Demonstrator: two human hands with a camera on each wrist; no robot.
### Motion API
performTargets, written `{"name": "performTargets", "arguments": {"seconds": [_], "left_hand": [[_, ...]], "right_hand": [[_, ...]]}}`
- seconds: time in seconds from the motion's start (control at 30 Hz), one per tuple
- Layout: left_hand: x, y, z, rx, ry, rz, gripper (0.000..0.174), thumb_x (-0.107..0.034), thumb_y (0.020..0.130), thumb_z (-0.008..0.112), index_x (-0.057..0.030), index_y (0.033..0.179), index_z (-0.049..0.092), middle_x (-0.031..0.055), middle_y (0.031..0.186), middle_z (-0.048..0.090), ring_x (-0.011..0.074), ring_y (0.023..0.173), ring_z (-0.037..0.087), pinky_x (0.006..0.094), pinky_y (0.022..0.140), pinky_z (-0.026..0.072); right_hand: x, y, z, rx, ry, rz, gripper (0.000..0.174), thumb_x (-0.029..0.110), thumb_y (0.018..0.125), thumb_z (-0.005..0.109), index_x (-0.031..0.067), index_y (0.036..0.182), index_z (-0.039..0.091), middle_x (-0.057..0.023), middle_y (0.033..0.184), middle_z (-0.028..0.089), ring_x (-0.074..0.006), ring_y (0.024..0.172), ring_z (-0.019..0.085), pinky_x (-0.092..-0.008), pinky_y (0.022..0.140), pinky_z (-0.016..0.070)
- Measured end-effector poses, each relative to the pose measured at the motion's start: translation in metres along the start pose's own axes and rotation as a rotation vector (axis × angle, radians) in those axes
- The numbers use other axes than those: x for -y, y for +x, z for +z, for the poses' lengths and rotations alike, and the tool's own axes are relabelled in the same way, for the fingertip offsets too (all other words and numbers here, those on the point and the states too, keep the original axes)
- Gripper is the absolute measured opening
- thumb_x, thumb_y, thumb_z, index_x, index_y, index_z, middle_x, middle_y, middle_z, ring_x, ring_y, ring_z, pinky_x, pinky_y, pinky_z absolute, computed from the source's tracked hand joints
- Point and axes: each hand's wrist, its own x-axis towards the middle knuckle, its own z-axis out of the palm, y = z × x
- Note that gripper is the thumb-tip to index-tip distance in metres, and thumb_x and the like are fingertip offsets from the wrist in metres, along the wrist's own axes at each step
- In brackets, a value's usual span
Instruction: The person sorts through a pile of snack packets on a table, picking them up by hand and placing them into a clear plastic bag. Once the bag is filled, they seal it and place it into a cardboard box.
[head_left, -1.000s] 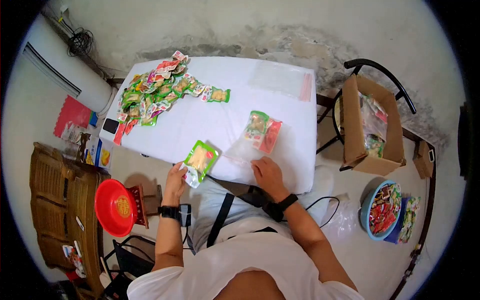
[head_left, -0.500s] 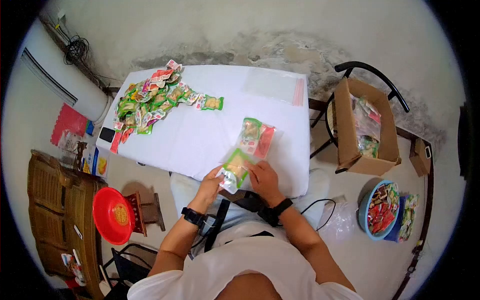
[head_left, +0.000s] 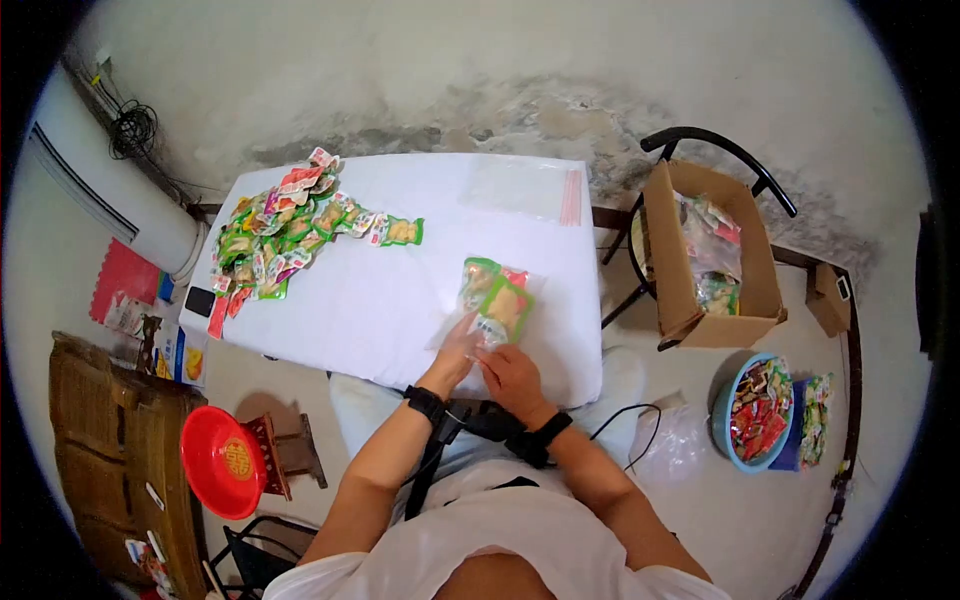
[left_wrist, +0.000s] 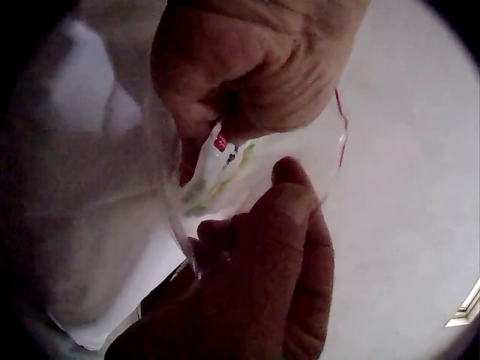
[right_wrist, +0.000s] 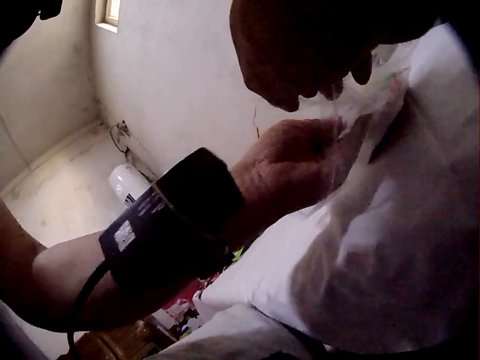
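Note:
The left hand (head_left: pixel 457 358) grips the white end of a green-edged food packet (head_left: pixel 507 303) inside the mouth of a clear bag (head_left: pixel 465 330). Two other packets, one green and one red (head_left: pixel 515 277), lie in the bag beneath it. In the left wrist view, the left hand (left_wrist: pixel 259 71) reaches past the bag's red-lined edge, and the packet's white end (left_wrist: pixel 212 157) shows below it. Thumb and fingers of the right hand (head_left: pixel 514 380) pinch the bag's rim close beside the left hand; the right wrist view shows the right hand (right_wrist: pixel 311 49) above the left (right_wrist: pixel 292 161).
A heap of packets (head_left: pixel 290 225) covers the table's left side, near a phone (head_left: pixel 199 300). Flat clear bags (head_left: pixel 515 188) lie at the back right. Right of the table are a carton (head_left: pixel 762 270) on a chair and a blue basin (head_left: pixel 722 425); a red basin (head_left: pixel 205 460) stands left.
The left hand has carried the green-edged packet rightward and into the clear bag, over the two packets there. The right hand has shifted slightly toward it, now pinching the rim. The head view has shifted.

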Motion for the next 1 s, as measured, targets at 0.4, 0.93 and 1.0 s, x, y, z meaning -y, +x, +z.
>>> {"name": "performTargets", "arguments": {"seconds": [0.4,0.93,1.0], "left_hand": [[0.028,0.051,-0.001,0.104,0.222,0.110,0.063,0.000,0.080,0.047,-0.0113,0.140,0.034,0.0064,0.107,0.050,0.0154,0.083,0.052,0.0261,0.067,0.0464],[0.030,0.009,-0.024,0.014,1.113,0.610,0.050,-0.013,0.089,0.050,-0.0042,0.137,0.036,0.0187,0.131,0.048,0.0285,0.113,0.051,0.0339,0.093,0.0415],[0.025,-0.008,-0.032,-0.003,1.123,0.730,0.048,-0.013,0.089,0.051,-0.0049,0.134,0.040,0.0182,0.129,0.050,0.0287,0.111,0.053,0.0342,0.093,0.0419]], "right_hand": [[-0.002,-0.006,-0.005,0.031,0.020,0.051,0.015,0.010,0.079,0.061,0.0068,0.094,0.065,-0.0122,0.081,0.057,-0.0308,0.075,0.056,-0.0401,0.064,0.0470],[-0.007,-0.002,-0.001,0.081,-0.065,-0.004,0.016,0.002,0.077,0.061,0.0042,0.092,0.066,-0.0123,0.076,0.056,-0.0287,0.069,0.056,-0.0365,0.060,0.0450],[-0.004,-0.002,-0.001,0.100,-0.034,0.086,0.015,0.002,0.078,0.061,0.0037,0.092,0.066,-0.0119,0.075,0.055,-0.0284,0.068,0.055,-0.0362,0.060,0.0443]]}}
